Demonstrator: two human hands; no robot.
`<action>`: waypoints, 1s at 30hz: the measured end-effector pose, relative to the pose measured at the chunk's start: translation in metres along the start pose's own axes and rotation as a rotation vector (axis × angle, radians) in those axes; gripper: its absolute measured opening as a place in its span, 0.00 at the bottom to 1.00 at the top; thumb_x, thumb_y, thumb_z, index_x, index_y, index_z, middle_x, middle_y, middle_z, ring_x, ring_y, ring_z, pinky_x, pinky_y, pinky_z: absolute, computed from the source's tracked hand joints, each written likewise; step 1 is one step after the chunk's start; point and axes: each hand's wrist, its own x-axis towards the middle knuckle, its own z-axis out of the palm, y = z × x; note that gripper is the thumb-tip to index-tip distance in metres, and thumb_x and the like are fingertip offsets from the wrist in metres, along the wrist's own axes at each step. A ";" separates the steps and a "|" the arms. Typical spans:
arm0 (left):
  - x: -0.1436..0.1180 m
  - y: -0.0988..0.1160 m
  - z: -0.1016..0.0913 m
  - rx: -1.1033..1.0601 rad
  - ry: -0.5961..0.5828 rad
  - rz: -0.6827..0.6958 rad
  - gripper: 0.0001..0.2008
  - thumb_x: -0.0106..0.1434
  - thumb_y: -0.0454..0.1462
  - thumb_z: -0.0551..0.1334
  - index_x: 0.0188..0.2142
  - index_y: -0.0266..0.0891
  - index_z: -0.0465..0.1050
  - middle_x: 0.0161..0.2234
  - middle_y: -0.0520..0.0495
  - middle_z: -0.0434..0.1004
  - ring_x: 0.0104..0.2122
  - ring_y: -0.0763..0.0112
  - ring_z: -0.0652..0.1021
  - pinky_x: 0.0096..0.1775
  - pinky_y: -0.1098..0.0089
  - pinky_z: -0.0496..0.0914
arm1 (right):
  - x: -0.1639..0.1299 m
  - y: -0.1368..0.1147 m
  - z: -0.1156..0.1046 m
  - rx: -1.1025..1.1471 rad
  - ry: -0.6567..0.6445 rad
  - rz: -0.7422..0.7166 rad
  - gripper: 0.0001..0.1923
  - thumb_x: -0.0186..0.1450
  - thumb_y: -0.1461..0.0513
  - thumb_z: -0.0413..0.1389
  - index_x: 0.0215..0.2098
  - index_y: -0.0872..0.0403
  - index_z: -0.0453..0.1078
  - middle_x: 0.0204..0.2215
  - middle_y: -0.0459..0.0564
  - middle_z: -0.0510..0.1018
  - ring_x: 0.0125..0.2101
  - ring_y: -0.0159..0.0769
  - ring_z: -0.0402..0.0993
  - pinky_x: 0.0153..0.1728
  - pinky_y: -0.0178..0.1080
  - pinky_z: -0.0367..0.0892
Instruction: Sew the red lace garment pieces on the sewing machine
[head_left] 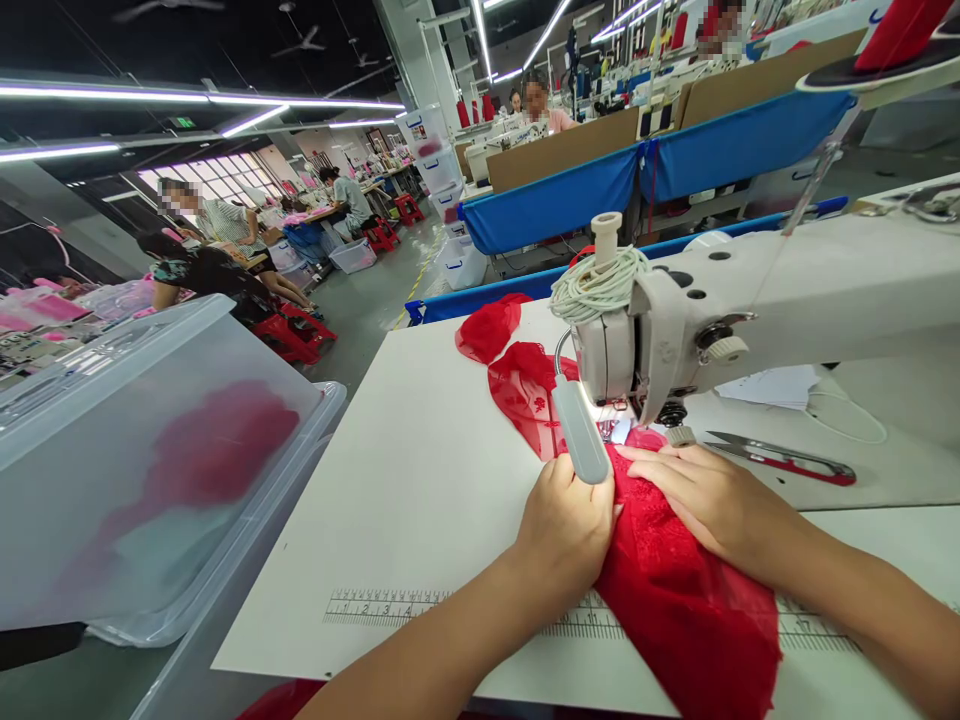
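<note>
Red lace fabric (660, 570) runs from the table's front edge up under the needle area of a white sewing machine (795, 290). My left hand (566, 520) is closed on the fabric's left edge, its fingertips partly hidden behind a grey lamp (581, 430). On the right side of the cloth, my right hand (705, 495) lies flat with fingers stretched toward the presser foot (615, 430). Beyond the foot, more sheer red fabric (525, 390) spreads over the white table (360, 500). Thread snips (787, 460) with a red part lie right of my right hand.
A translucent plastic box (150, 470) with red cloth inside stands left of the table. Pale green cord (596, 285) is coiled on the machine head. A printed ruler (382, 605) crosses the table's front. Several people sit or stand at other stations beyond blue cloth troughs (555, 200).
</note>
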 end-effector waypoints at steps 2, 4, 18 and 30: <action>0.001 0.000 -0.001 0.004 -0.017 0.005 0.15 0.74 0.33 0.48 0.47 0.30 0.73 0.48 0.28 0.78 0.44 0.51 0.80 0.40 0.54 0.76 | 0.001 0.001 -0.001 0.005 -0.018 0.007 0.26 0.62 0.74 0.45 0.52 0.54 0.75 0.45 0.55 0.82 0.40 0.41 0.76 0.43 0.42 0.77; 0.002 0.000 -0.001 0.016 -0.048 0.016 0.15 0.72 0.29 0.48 0.48 0.31 0.73 0.47 0.30 0.79 0.45 0.52 0.80 0.41 0.54 0.76 | 0.001 0.003 -0.001 0.003 -0.027 0.015 0.28 0.62 0.75 0.44 0.54 0.54 0.74 0.46 0.54 0.82 0.41 0.42 0.77 0.44 0.43 0.77; 0.005 -0.002 -0.005 0.071 -0.025 0.048 0.15 0.70 0.28 0.51 0.47 0.32 0.76 0.47 0.31 0.79 0.44 0.54 0.79 0.39 0.56 0.73 | -0.003 0.003 0.013 0.022 0.053 0.120 0.28 0.64 0.74 0.43 0.55 0.51 0.74 0.45 0.52 0.82 0.41 0.41 0.75 0.42 0.43 0.75; 0.001 -0.006 -0.006 0.055 0.025 0.048 0.18 0.73 0.33 0.53 0.59 0.30 0.71 0.47 0.32 0.80 0.42 0.54 0.79 0.42 0.56 0.71 | 0.001 0.003 0.008 0.033 0.018 0.141 0.30 0.61 0.75 0.44 0.56 0.52 0.73 0.46 0.51 0.83 0.36 0.41 0.74 0.36 0.41 0.75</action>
